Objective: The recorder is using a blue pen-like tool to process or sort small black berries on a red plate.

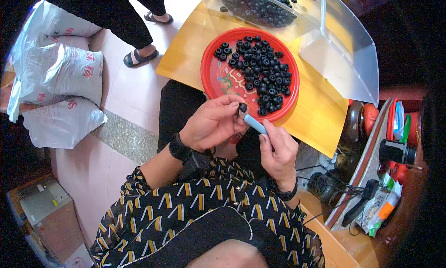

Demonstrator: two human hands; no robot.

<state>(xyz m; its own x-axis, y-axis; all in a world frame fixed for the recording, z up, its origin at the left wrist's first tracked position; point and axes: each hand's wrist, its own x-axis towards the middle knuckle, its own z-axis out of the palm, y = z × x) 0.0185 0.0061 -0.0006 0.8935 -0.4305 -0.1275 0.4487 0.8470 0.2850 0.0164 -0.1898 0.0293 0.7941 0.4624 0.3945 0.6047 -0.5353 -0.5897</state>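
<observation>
My left hand (217, 121) pinches a small black round part (242, 107) between thumb and fingers. It is held just off the near rim of a red plastic tray (205, 63). In my right hand (280, 152) is a small knife (255, 124) with a light blue handle, and its short metal tip meets the black part. Many similar black parts (265, 66), some with ringed hollow tops, lie loose across the middle and right of the tray. The tray has a printed pattern on its floor and rests on a yellow tabletop (320, 107).
A clear plastic bin (304, 26) heaped with black parts stands at the far edge; beside it is another translucent bin (360, 59). At the left are stacked white sacks (69, 77) and another person's sandaled foot (141, 56). A cluttered shelf (362, 166) with cables is at the right.
</observation>
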